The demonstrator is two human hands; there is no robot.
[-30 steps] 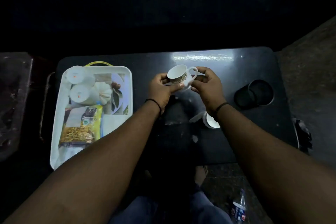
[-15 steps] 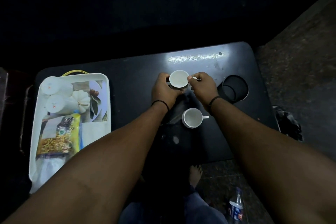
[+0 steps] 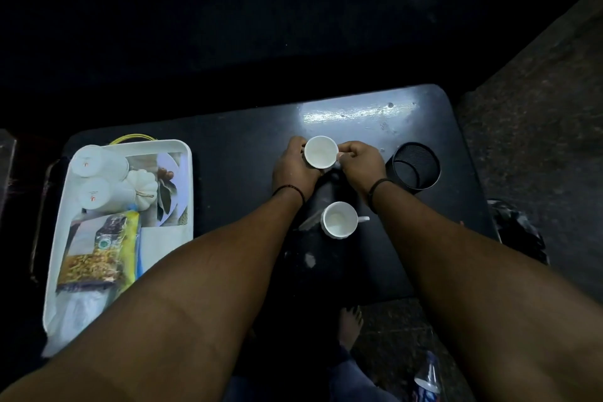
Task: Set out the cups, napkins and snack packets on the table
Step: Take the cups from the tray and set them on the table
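A white cup (image 3: 321, 151) stands upright, mouth up, far on the dark surface (image 3: 248, 140). The left hand (image 3: 293, 166) curls round its left side; the right hand (image 3: 362, 161) pinches its handle, which points right.

Table (image 3: 248, 153) carries a tray (image 3: 187, 153) at its left end. In the tray: two upturned cups (image 3: 94, 179) at the far end, lying one before the other; a snack packet (image 3: 101, 251) nearer the person, with napkins (image 3: 163, 237) just beside it to the right. At the table's middle, the far cup (image 3: 321, 152) sits between the left hand (image 3: 293, 170) and right hand (image 3: 362, 161), both touching it. The near cup (image 3: 339, 219) stands before it, between the forearms. A mesh holder (image 3: 414, 166) stands right of the right hand. A bottle (image 3: 427, 378) lies on the floor below the table's near right.
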